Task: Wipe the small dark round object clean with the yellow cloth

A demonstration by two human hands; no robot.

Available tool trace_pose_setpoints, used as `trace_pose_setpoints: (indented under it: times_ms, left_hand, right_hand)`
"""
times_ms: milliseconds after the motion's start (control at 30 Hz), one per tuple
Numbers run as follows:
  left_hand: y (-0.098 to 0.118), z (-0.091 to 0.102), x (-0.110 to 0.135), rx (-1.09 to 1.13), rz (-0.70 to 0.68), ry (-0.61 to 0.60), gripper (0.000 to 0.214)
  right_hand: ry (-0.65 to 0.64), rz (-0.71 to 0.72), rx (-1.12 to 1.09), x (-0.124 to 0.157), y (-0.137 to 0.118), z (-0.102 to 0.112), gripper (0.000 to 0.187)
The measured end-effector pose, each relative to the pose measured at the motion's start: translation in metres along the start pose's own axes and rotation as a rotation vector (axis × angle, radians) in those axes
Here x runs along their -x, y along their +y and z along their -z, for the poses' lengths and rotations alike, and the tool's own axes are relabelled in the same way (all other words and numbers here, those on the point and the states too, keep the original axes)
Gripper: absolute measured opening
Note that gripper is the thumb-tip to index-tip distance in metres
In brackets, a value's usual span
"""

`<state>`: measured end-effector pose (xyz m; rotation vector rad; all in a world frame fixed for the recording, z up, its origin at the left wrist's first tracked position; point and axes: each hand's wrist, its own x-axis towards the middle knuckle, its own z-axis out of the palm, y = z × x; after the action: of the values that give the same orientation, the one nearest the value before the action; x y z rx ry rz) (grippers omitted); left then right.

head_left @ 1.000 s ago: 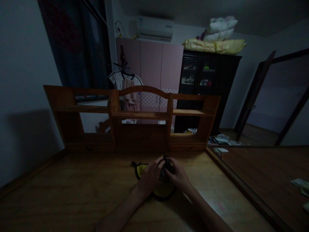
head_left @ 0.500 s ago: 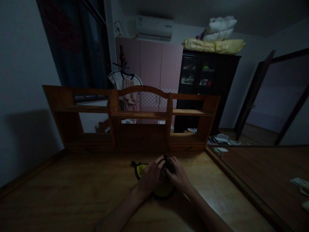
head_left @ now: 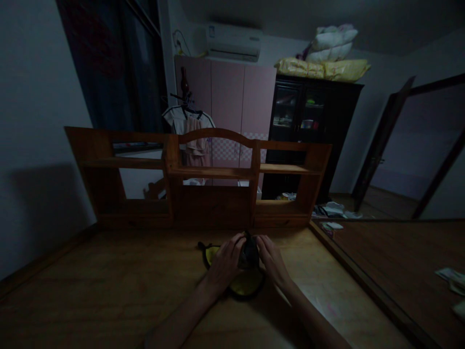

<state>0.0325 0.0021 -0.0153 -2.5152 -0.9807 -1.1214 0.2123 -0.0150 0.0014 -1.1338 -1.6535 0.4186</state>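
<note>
On the wooden desk top (head_left: 138,276), a yellow piece with black edging (head_left: 247,283) lies spread flat, perhaps an opened pouch; a second part of it shows left of my left hand. A dark rounded object (head_left: 249,254) stands over it, its kind too dim to make out. My left hand (head_left: 225,260) is curled against the object's left side, fingertips near its top. Pressed along the right side is my right hand (head_left: 271,259), fingers together and bent. Both palms and the thumbs are mostly hidden.
A wooden shelf unit (head_left: 210,172) with open compartments rises at the desk's back edge. A raised wooden rim (head_left: 348,261) runs along the right side. Beyond stand a pink wardrobe (head_left: 227,97) and a dark cabinet (head_left: 337,111). The room is dim.
My right hand has shifted slightly right, and its fingers have straightened away from the object's front, leaving more of the dark object showing. The left hand has barely moved.
</note>
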Motion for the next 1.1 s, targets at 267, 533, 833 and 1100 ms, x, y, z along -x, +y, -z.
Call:
trace_pose_setpoints:
  times_ms: [267, 533, 833, 1100]
  left_hand:
    - [-0.0021, -0.0023, 0.0011, 0.013, -0.025, -0.041, 0.079]
    - [-0.0040, -0.0058, 0.0021, -0.004, -0.028, -0.014, 0.078]
    - [-0.0037, -0.0030, 0.0002, 0.020, -0.050, 0.016, 0.071]
    - [-0.0025, -0.0024, 0.0011, 0.004, -0.053, -0.010, 0.073]
  right_hand:
    - [-0.058, -0.013, 0.041, 0.0024, 0.0091, -0.0095, 0.026]
    - [-0.100, 0.018, 0.049, 0.0019, 0.0101, -0.0069, 0.019]
    - [-0.084, 0.003, 0.073, 0.0002, 0.0051, -0.0036, 0.017]
    - [-0.056, -0.042, 0.047, 0.0015, 0.0030, -0.0042, 0.010]
